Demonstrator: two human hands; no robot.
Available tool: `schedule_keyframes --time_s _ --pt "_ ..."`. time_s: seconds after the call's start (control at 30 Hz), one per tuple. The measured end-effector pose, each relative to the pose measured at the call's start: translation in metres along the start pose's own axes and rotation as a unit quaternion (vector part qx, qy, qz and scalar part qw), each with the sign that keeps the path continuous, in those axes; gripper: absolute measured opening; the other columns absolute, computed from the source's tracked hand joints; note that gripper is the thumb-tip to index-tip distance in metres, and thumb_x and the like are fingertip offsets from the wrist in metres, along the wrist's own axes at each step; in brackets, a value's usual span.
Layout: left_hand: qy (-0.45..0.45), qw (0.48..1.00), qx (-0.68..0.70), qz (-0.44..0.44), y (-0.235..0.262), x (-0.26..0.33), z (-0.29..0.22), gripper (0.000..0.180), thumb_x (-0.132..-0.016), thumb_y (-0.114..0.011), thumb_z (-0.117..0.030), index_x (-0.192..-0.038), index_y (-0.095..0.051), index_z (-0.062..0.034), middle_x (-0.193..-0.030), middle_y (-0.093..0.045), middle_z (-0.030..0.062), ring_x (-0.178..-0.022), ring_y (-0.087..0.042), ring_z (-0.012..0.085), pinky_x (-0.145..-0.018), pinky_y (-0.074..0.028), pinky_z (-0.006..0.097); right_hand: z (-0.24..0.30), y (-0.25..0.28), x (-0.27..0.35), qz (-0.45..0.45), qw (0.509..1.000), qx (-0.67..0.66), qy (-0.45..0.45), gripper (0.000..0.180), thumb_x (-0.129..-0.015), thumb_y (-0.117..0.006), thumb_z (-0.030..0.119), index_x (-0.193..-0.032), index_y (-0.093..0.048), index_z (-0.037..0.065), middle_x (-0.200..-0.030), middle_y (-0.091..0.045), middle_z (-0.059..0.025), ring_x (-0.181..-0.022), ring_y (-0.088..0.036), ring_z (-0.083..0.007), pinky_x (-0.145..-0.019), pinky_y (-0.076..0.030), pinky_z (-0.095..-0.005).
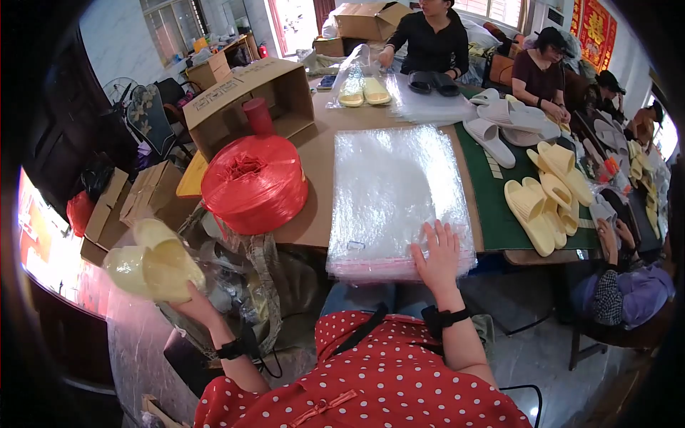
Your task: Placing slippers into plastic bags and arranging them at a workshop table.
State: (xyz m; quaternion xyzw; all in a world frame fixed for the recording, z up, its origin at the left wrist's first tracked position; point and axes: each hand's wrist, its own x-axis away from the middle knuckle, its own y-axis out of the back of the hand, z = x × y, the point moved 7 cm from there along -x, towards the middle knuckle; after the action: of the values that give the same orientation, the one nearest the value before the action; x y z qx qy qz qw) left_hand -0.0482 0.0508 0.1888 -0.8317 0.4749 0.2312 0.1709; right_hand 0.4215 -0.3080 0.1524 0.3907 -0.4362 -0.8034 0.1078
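Out to the left, my left hand (198, 305) grips a clear plastic bag with a pair of pale yellow slippers (158, 262) inside. The bag is held away from the table, beside its left end, and looks slightly blurred. My right hand (438, 258) lies flat with fingers spread on the near right part of a stack of clear plastic bags (389, 185). A pinkish strip runs along the stack's near edge. Left of the stack sits a big roll of red plastic twine (253, 187).
An open cardboard box (250, 93) stands behind the twine, near a red cylinder (259, 116). Yellow slippers (542, 207) and white slippers (499, 125) lie on a green mat (492, 225) at right. Across the table, a person (432, 43) handles bagged yellow slippers (364, 91). Other people sit along the right.
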Motion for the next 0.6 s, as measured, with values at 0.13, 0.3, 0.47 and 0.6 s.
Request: schedule_keyframes --time_s 0.13,0.3,0.47,0.6 --pt "0.105 0.985 -0.095 0.094 -0.023 0.032 0.084 0.091 -0.088 -0.072 -0.015 -0.153 -0.012 0.0058 -0.148 -0.038 0.0287 -0.131 -0.048 0.0380 -0.112 -0.038 0.044 0.004 0.004 0.000 0.003 1.000 0.009 0.008 0.055 -0.091 -0.064 0.040 -0.136 -0.057 0.009 -0.145 -0.051 -0.0196 -0.138 -0.041 -0.0416 -0.116 -0.027 -0.0566" --pt "0.033 0.914 -0.216 0.342 -0.070 0.090 0.186 0.115 -0.083 -0.075 -0.018 -0.159 0.010 -0.0044 -0.157 -0.027 0.0312 -0.140 -0.040 0.0433 -0.113 -0.037 0.045 0.009 0.003 -0.002 0.005 1.000 0.005 0.015 0.056 -0.092 -0.064 0.041 -0.138 -0.056 0.009 -0.145 -0.051 -0.0196 -0.138 -0.041 -0.0408 -0.117 -0.027 -0.0557" --pt "0.109 0.871 -0.222 0.425 -0.104 0.086 0.208 0.114 -0.083 -0.074 -0.022 -0.159 0.009 -0.0063 -0.157 -0.029 0.0323 -0.139 -0.041 0.0450 -0.112 -0.039 0.046 0.011 -0.004 -0.004 0.016 0.999 0.012 0.025 0.057 -0.093 -0.063 0.042 -0.138 -0.057 0.008 -0.146 -0.050 -0.0196 -0.139 -0.041 -0.0411 -0.117 -0.027 -0.0554" --pt "0.129 0.853 -0.265 0.431 -0.162 0.061 0.189 0.112 -0.083 -0.074 -0.023 -0.159 0.006 -0.0061 -0.155 -0.031 0.0324 -0.138 -0.043 0.0451 -0.111 -0.040 0.046 0.005 -0.004 0.000 0.026 0.999 0.019 0.016 0.056 -0.094 -0.062 0.039 -0.140 -0.054 0.009 -0.148 -0.048 -0.0188 -0.141 -0.039 -0.0404 -0.118 -0.025 -0.0547"
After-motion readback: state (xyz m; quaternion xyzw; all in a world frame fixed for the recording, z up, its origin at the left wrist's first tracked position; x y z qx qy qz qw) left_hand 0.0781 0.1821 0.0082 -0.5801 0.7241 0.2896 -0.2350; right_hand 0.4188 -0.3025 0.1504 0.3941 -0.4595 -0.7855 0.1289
